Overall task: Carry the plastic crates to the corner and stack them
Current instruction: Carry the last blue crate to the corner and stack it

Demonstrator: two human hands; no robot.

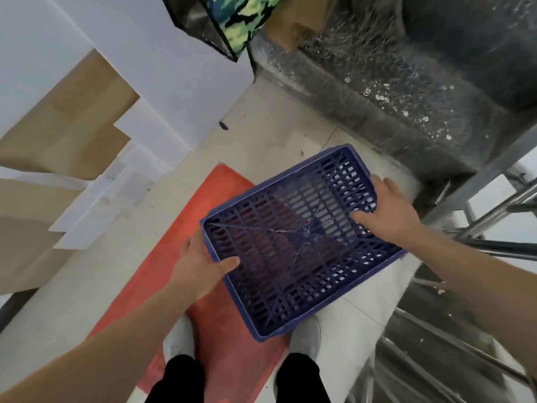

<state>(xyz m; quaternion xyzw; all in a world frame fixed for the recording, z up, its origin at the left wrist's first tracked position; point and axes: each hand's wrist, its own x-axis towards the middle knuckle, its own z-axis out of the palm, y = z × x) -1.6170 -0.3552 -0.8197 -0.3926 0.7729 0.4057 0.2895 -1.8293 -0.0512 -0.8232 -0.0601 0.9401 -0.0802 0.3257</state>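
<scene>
Above the red sheet point(220, 199), 2 hands grip the blue crate point(299, 242) by opposite edges.

The person wears black trousers point(177, 379), which show at the near edge as two dark legs. Just beyond them are two pale shoes point(177, 340), grey-white and rounded at the toe. The material is maybe a soft cloth, but the picture is blurred there. Both forearms point(116, 350) are uncovered up to the frame edge. The left hand point(203, 269) and the right hand point(389, 210) are bare.
</scene>
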